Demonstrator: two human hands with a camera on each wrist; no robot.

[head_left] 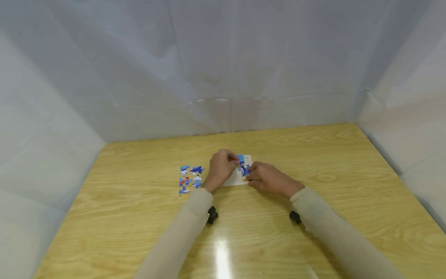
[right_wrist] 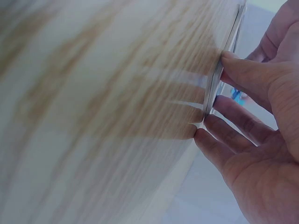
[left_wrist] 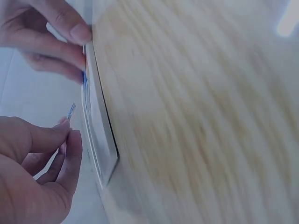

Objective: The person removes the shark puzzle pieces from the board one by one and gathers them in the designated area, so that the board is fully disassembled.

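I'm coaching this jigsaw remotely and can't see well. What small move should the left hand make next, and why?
Probably lower the piece pinched in the left hand onto the white puzzle board, beside the blue pieces already there. The right hand rests its fingers on the board's edge, steadying it.

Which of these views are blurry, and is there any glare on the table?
Head view: sharp enough, with a bright streak of glare on the wooden table near the bottom edge, between the sleeves. Left wrist view: wood grain smeared and soft, a glare patch at the top right corner. Right wrist view: table blurred too, with thin bright glints beside the puzzle board's edge.
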